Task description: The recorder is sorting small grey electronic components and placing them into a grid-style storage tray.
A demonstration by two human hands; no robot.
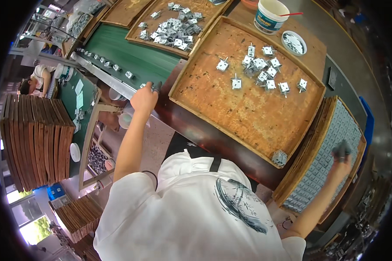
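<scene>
My left hand (pixel 144 101) reaches to the end of the green conveyor belt (pixel 130 50), its dark-covered fingertips closed around a small silver metal part (pixel 153 89). More such parts sit in a line along the belt's near edge. Over at the right, my right hand (pixel 342 156) is above a wooden tray (pixel 365 145) packed with rows of grey metal parts (pixel 320 169). The dark-covered fingers of that hand are drawn together, and whatever they hold is hidden. Between my hands lies a large wooden tray (pixel 231 117) with a loose cluster of metal parts (pixel 260 65).
Another wooden tray (pixel 135 35) piled with metal parts lies farther back. Beyond the large tray stand a white bucket (pixel 270 19) with a red stick and a white lid (pixel 293 42) holding dark material. Stacked wooden trays (pixel 35 143) and a person (pixel 40 78) are at the left.
</scene>
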